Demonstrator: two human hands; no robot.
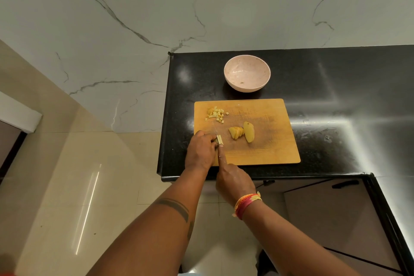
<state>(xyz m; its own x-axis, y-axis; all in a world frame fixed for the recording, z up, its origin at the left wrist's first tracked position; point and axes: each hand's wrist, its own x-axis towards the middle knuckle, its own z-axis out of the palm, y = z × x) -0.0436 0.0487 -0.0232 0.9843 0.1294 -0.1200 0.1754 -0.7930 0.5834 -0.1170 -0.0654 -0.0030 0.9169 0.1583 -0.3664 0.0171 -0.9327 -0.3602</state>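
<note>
A wooden cutting board (pixel 268 152) lies on the black counter (pixel 336 119). At its near left corner my left hand (pixel 199 150) pinches a small bundle of pale potato strips (pixel 219 139) against the board. My right hand (pixel 234 182) grips a knife whose handle is hidden in the hand. Its index finger lies straight along the back of the thin blade (pixel 215 130), which is only faintly visible across the strips. A pile of small potato dice (pixel 216 114) sits at the board's far left. In the middle lie a fanned stack of slices (pixel 236 132) and a potato half (pixel 249 131).
A pink bowl (pixel 247 73) stands on the counter just behind the board and holds only a speck. The counter's left edge (pixel 164 123) runs close beside the board, with tiled floor (pixel 89 186) below. Drawers with dark handles (pixel 342 184) sit under the counter at the right.
</note>
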